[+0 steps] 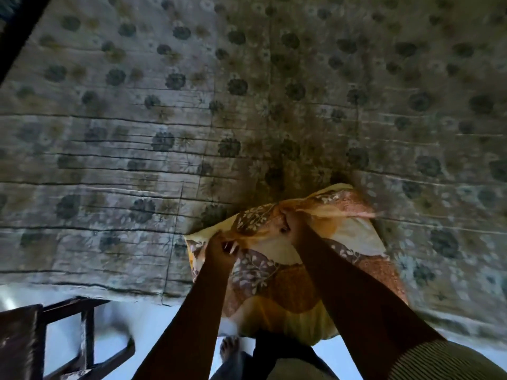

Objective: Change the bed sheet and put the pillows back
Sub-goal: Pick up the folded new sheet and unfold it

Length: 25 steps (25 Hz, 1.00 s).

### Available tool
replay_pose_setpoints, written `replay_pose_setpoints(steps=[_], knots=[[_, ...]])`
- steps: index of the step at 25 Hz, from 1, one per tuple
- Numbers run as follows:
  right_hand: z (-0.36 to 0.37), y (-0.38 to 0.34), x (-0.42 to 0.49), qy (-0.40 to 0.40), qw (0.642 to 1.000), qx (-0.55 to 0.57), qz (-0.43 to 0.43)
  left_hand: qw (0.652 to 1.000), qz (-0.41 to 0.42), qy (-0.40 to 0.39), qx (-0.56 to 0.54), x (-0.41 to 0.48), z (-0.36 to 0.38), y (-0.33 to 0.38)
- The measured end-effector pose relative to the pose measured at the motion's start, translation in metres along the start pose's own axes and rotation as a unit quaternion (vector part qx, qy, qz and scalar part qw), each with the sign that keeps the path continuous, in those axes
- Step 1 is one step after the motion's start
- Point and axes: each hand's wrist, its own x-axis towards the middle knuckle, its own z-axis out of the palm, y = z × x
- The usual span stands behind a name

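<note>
A pillow (277,283) in a yellow, orange and brown leaf-print cover lies at the bed's near edge, partly over the side. My left hand (220,250) pinches the cover's open edge at its left corner. My right hand (295,223) grips the bunched cover edge farther up and to the right. A grey bed sheet (192,119) with dark round flowers is spread flat over the mattress and fills most of the view, creased in long horizontal lines.
A dark wooden chair or stool frame (68,338) stands on the pale floor (164,319) at the lower left. A dark bed-frame edge (16,31) runs along the upper left. My bare foot (229,349) shows below the pillow.
</note>
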Motion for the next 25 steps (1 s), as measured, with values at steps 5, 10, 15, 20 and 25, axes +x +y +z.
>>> replay_pose_setpoints(steps=[5, 10, 15, 20, 25], knots=[[0.055, -0.057, -0.017, -0.150, 0.977, -0.085, -0.127, 0.984, 0.176, -0.007, -0.010, 0.016, 0.028, 0.076], [0.023, -0.033, 0.010, -0.022, 0.681, -0.600, -0.420, 0.759, 0.245, -0.022, 0.603, 0.036, 0.016, 0.032], [-0.037, -0.011, 0.030, -0.059, 0.491, -0.827, -0.269, 0.491, 0.200, -0.028, 0.847, 0.047, -0.002, -0.007], [-0.049, -0.025, 0.015, -0.026, 0.353, -0.880, -0.315, 0.364, 0.261, 0.003, 0.894, 0.033, 0.005, -0.007], [-0.095, -0.003, -0.043, -0.035, 0.397, -0.779, -0.484, 0.287, 0.479, -0.102, 0.824, -0.005, 0.005, -0.008]])
